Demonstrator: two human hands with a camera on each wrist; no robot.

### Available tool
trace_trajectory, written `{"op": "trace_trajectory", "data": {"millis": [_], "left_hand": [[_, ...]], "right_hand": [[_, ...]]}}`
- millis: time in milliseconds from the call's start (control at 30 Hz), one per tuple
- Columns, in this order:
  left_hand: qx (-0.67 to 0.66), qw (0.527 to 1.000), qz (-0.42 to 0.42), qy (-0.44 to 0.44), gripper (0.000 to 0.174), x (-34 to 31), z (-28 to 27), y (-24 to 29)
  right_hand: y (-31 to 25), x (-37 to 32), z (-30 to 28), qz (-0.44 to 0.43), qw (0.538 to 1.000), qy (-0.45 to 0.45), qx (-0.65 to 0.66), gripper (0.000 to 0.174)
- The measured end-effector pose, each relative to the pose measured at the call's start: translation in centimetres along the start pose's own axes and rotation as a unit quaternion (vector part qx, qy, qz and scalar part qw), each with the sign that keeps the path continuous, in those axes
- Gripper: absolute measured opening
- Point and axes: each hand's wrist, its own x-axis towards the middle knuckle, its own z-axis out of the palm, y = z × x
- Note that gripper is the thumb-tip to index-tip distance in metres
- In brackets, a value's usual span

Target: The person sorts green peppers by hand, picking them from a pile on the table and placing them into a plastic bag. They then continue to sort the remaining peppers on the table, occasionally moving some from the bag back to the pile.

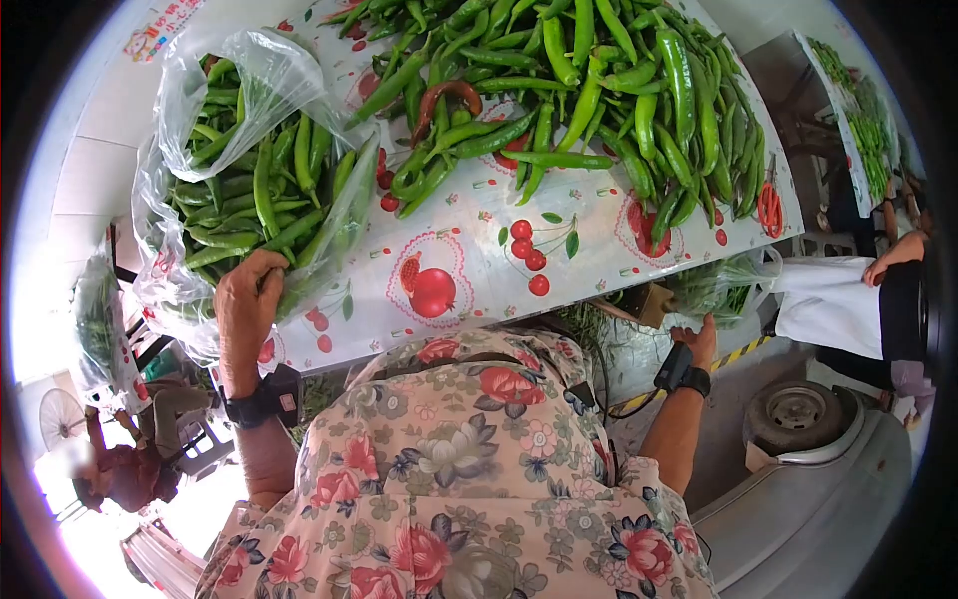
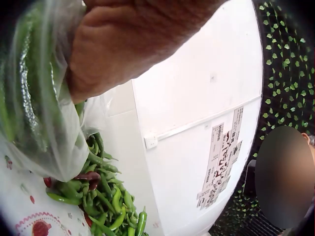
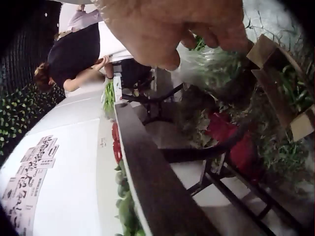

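On the left of the table, a clear plastic bag [image 1: 347, 215] bulges with green chili peppers [image 1: 225, 218]. My left hand [image 1: 247, 304] grips the near rim of that bag, fingers bent over it beside the peppers; in the left wrist view the plastic lies against this hand [image 2: 123, 44]. Below the table's front edge, my right hand [image 1: 702, 344] has loosely bent fingers and nothing shows in it. Close beyond its fingertips lies another clear bag of greens [image 1: 723, 288], which the right wrist view shows behind the hand [image 3: 182, 24].
A large heap of green chilies [image 1: 599, 90] covers the back of the cherry-print table [image 1: 399, 250]. Red-handled scissors [image 1: 769, 210] lie at its right end. An open cardboard box [image 3: 270, 93] is under the table. A person in a white apron [image 1: 823, 299] stands at right.
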Motion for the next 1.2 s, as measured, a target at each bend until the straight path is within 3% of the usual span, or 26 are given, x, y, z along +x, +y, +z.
{"op": "trace_trajectory", "data": {"millis": [33,100,133,267,367,533,600,733,933,1000,1033,1067,1133,1200], "left_hand": [[0.005,1.0,0.003,0.002,0.012,0.0,0.0,0.0],[0.016,1.0,0.008,0.003,0.012,-0.1,-0.1,0.2],[0.016,1.0,0.003,0.0,0.012,-0.1,-0.1,0.2],[0.015,1.0,-0.004,-0.001,0.012,-0.2,-0.1,0.3],[0.017,1.0,0.006,-0.001,0.013,-0.4,-0.2,0.4],[-0.013,1.0,-0.009,-0.015,0.014,-1.1,-1.0,1.1],[-0.006,1.0,0.022,0.0,0.014,-1.5,-1.5,1.6],[-0.028,0.999,-0.027,-0.022,0.013,-2.2,-2.3,2.5],[-0.126,0.986,-0.097,-0.048,0.014,-3.2,-2.7,3.5],[-0.122,0.989,-0.077,-0.033,0.014,-3.5,-2.5,3.2],[-0.118,0.991,-0.064,-0.024,0.013,-3.7,-2.2,2.8],[-0.114,0.992,-0.05,-0.016,0.012,-3.7,-2.0,2.6],[-0.122,0.989,-0.079,-0.035,0.013,-3.8,-2.5,2.9],[-0.122,0.989,-0.076,-0.033,0.014,-3.9,-2.7,3.2]], "right_hand": [[-0.3,-1.0,0.8,-0.027,0.998,0.036,-0.049,0.05],[-0.1,4.9,-2.2,-0.104,0.993,-0.046,0.004,0.051],[-1.0,4.8,-1.8,-0.126,0.99,-0.046,0.049,0.047],[-6.5,1.2,1.1,-0.211,0.961,-0.063,0.166,0.032],[-10.3,-2.3,4.2,-0.372,0.911,-0.137,0.112,0.03],[-14.7,-11.9,13.5,-0.38,0.886,-0.246,0.101,0.024],[-14.5,-15.7,17.5,-0.383,0.878,-0.283,0.05,0.02],[-11.6,-22.1,23.0,-0.44,0.773,-0.418,-0.185,0.019],[-5.2,-28.0,29.5,-0.465,0.598,-0.548,-0.355,0.022],[-4.1,-29.1,31.2,-0.549,0.508,-0.513,-0.422,0.025],[-3.7,-28.8,32.0,-0.541,0.498,-0.513,-0.442,0.028],[-3.2,-28.1,32.7,-0.587,0.46,-0.49,-0.451,0.031],[-1.9,-25.8,34.1,-0.671,0.38,-0.437,-0.463,0.036],[-1.4,-24.9,35.0,-0.631,0.399,-0.445,-0.495,0.049]]}}
